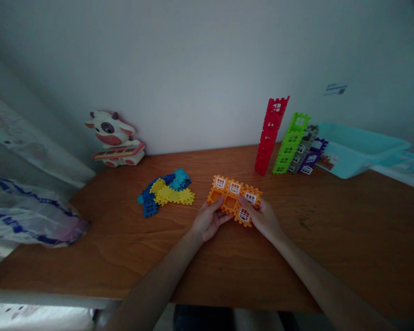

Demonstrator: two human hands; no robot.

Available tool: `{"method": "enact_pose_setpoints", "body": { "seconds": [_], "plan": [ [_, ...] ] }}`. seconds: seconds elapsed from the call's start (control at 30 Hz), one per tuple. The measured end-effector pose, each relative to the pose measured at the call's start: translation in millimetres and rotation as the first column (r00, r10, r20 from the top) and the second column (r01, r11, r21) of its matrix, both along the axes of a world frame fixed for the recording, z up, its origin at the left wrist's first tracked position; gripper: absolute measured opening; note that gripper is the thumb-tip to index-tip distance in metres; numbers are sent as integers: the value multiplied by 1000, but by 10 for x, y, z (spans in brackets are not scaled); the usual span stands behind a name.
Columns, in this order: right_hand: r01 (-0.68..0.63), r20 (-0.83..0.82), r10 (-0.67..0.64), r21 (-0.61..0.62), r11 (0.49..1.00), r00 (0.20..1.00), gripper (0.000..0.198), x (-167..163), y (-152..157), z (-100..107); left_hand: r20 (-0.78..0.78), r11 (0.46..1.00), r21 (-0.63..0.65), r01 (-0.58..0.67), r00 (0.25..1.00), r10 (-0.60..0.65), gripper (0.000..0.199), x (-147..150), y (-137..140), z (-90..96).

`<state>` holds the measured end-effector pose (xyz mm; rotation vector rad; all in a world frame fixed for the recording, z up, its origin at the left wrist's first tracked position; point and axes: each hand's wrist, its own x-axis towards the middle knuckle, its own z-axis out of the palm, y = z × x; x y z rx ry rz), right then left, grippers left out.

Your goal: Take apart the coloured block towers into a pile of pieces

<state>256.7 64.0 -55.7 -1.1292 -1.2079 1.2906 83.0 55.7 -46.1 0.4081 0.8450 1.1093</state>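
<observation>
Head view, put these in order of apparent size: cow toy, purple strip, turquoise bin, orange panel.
Largest to smallest:
1. Turquoise bin
2. Cow toy
3. Orange panel, partly covered
4. Purple strip

Centre of frame: two bare hands (209, 222) (266, 221), one orange block panel (232, 195), four white window inserts (220, 182). Right: four block columns (269, 138) (290, 143) (300, 153) (310, 159), one turquoise bin (348, 162). Left: one cow toy keyboard (119, 151), one plastic bag (31, 214), one block pile (170, 194), pieces overlapping, uncountable.
</observation>
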Motion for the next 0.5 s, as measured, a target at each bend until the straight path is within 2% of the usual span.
{"method": "enact_pose_setpoints", "body": {
  "seconds": [0.13,0.27,0.37,0.5],
  "plan": [
    [-12,61,12,3,1000,998,35,44,3,-9,1,998,9,-70,998,70,16,24,1,-1],
    [-18,200,-14,155,988,980,30,48,-13,-57,101,994,-26,-102,989,104,15,43,11,-18],
    [-16,218,-44,267,963,975,25,17,-23,-92,150,994,-16,-109,982,110,20,53,11,-20],
    [-8,213,-61,308,951,975,28,-8,-26,-105,194,995,-13,-97,976,98,21,66,-7,-13]
  ]
}}
